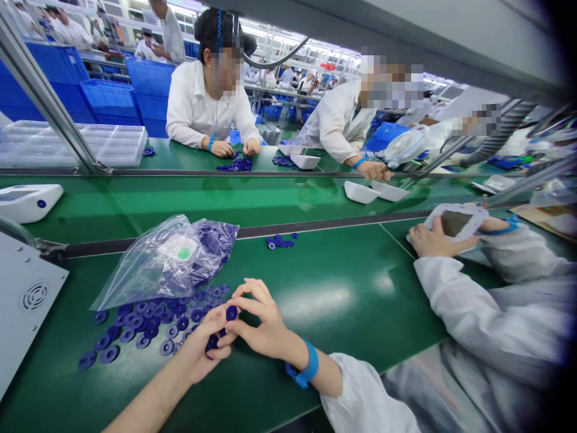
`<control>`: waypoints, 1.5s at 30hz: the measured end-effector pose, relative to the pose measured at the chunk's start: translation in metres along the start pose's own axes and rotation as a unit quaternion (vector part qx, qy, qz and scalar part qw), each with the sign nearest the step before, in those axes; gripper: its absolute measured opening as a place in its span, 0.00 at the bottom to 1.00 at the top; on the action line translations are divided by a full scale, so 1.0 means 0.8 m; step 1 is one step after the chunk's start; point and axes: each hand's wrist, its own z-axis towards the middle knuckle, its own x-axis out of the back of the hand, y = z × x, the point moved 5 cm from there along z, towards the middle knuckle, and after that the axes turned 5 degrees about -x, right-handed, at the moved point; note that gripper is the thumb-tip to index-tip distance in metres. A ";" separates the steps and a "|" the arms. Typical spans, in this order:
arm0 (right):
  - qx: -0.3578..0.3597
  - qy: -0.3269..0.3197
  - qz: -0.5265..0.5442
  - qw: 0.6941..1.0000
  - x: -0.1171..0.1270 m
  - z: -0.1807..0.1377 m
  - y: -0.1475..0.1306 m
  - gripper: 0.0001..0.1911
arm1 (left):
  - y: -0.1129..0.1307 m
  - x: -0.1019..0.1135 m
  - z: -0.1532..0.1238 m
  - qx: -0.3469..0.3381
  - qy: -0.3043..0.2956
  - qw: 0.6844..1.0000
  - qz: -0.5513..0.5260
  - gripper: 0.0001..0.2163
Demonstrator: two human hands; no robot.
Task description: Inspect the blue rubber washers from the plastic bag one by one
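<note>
Both my hands meet over the green tabletop. My left hand [205,346] is closed round several dark purple washers [211,344], which peek out between its fingers. Pinched at the fingertips where the hands meet is a single purple ring-shaped washer [231,313], its hole facing me. My right hand [261,319], with a blue wrist strap [309,364], has thumb and fingers closed on that washer. Just beyond and left of my hands lies a loose spread of similar washers [128,334]. A clear plastic bag [180,255] of purple washers with a white, green-dotted label rests behind them.
A small group of washers [279,242] lies near the dark rail. At right, a co-worker's hands [435,240] hold a white housing. Across the green belt [216,198], two people in white coats work at parts. A white device [29,201] and grey metal box [31,300] stand left.
</note>
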 end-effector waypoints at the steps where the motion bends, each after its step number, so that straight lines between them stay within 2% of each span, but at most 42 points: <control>1: 0.003 0.000 0.003 1.000 0.000 0.000 0.000 0.10 | 0.000 0.000 0.000 0.000 0.002 1.000 -0.002 0.24; 6: 0.034 -0.004 0.019 0.999 0.001 0.000 -0.001 0.10 | 0.000 0.000 0.000 0.001 0.000 1.000 -0.011 0.23; 11: 0.050 -0.015 0.021 0.998 0.002 0.000 -0.003 0.07 | -0.001 -0.002 0.001 -0.003 -0.036 0.999 -0.001 0.20; 17: 0.085 0.034 0.017 0.996 0.006 -0.001 -0.006 0.05 | -0.003 -0.002 0.001 0.006 -0.049 0.999 0.000 0.18; 26: 0.077 0.061 0.047 0.994 0.011 0.000 -0.008 0.04 | -0.001 -0.007 0.000 0.009 -0.064 0.998 -0.006 0.15; 30: 0.062 0.058 0.038 0.996 0.011 -0.001 -0.008 0.09 | 0.001 -0.007 -0.003 0.008 -0.062 0.998 -0.019 0.14; 35: 0.023 0.041 0.046 0.998 0.005 -0.001 -0.002 0.12 | 0.005 -0.010 -0.003 0.011 -0.099 0.995 -0.029 0.13; 40: 0.018 0.031 0.067 0.997 0.001 -0.002 0.005 0.20 | 0.005 -0.008 -0.002 0.017 -0.102 0.994 -0.023 0.13; 45: 0.021 0.021 0.070 0.997 0.000 -0.005 0.009 0.20 | 0.006 -0.009 -0.003 0.023 -0.115 0.993 -0.023 0.13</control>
